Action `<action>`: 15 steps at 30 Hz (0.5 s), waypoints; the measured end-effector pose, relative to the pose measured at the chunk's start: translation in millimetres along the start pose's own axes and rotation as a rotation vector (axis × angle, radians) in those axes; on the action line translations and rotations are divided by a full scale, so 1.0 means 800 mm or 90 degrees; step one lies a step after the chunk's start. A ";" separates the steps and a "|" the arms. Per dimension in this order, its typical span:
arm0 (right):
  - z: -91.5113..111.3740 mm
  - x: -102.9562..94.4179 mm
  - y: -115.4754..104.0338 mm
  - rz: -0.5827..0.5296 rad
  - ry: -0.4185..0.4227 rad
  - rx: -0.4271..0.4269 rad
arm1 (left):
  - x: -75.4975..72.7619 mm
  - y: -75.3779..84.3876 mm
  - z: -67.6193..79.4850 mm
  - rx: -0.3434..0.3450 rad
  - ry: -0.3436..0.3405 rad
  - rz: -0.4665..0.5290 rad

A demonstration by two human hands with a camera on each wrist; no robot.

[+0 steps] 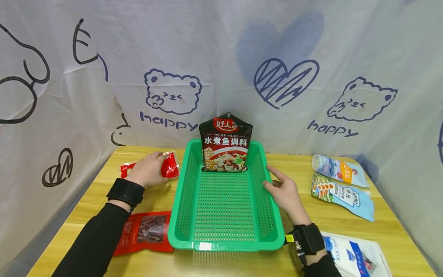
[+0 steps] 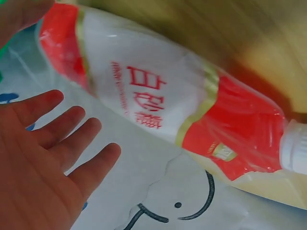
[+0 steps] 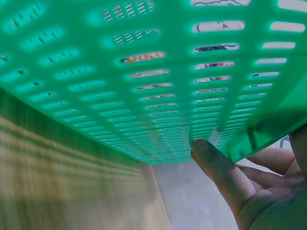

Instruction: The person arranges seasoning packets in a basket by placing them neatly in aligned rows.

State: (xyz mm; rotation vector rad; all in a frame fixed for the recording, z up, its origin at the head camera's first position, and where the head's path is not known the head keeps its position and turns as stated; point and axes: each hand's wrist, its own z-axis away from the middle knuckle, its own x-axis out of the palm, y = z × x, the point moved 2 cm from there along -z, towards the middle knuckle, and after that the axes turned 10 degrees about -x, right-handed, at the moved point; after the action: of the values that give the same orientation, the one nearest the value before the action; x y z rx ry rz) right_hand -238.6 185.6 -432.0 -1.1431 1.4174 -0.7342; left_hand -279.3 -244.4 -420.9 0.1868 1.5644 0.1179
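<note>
Red and white, the gold-banded pouch [image 2: 158,93] has a white cap [image 2: 295,146].

Ten o'clock of the basket [image 1: 242,245], and the left grip [image 1: 147,171] covers the middle of the sugar bag [image 1: 171,167]! Down at eight, a black sleeve [image 1: 98,234] blots out part of the red bag [image 1: 152,231]. Four o'clock, the white bag [image 1: 351,256] runs off the bottom edge. Three o'clock, the blue pouch's [image 1: 351,198] smallest print defies reading. Left wrist view: the cap [image 2: 295,146], sliced off at three.
</note>
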 end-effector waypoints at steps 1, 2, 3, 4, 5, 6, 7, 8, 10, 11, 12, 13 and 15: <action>0.000 0.000 0.000 0.003 0.000 -0.001 | 0.003 0.000 -0.002 -0.003 -0.008 -0.003; 0.001 0.000 0.001 0.005 0.000 -0.001 | 0.006 -0.001 -0.003 -0.006 -0.016 -0.007; 0.001 0.000 0.001 0.006 0.000 -0.001 | 0.009 -0.001 -0.005 -0.010 -0.025 -0.011; 0.001 0.001 0.002 0.005 0.001 0.000 | 0.011 -0.002 -0.006 -0.013 -0.032 -0.015; 0.001 0.001 0.002 0.002 0.002 0.000 | 0.013 -0.002 -0.008 -0.017 -0.038 -0.019; 0.001 0.001 0.002 0.000 0.002 -0.001 | 0.015 -0.003 -0.009 -0.020 -0.043 -0.023; 0.001 0.001 0.002 -0.003 0.003 -0.001 | 0.016 -0.003 -0.010 -0.022 -0.046 -0.029; 0.001 0.001 0.002 -0.006 0.003 -0.001 | 0.017 -0.004 -0.012 -0.025 -0.049 -0.033; 0.001 0.001 0.001 -0.009 0.002 -0.003 | 0.019 -0.005 -0.015 -0.030 -0.053 -0.041; 0.001 0.001 0.000 -0.010 0.002 -0.004 | 0.019 -0.005 -0.016 -0.031 -0.055 -0.046; 0.001 0.001 0.000 -0.012 0.003 -0.005 | 0.019 -0.004 -0.017 -0.032 -0.057 -0.048; 0.001 0.001 0.000 -0.013 0.002 -0.004 | 0.019 -0.004 -0.018 -0.034 -0.060 -0.051; 0.001 0.002 0.000 -0.010 0.003 -0.002 | 0.019 -0.004 -0.020 -0.037 -0.065 -0.057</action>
State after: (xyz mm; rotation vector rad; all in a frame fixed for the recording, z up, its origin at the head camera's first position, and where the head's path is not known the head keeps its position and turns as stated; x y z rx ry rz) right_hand -237.3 184.7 -432.6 -1.1572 1.4145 -0.7467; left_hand -295.5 -243.5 -436.7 0.0754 1.4634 0.0829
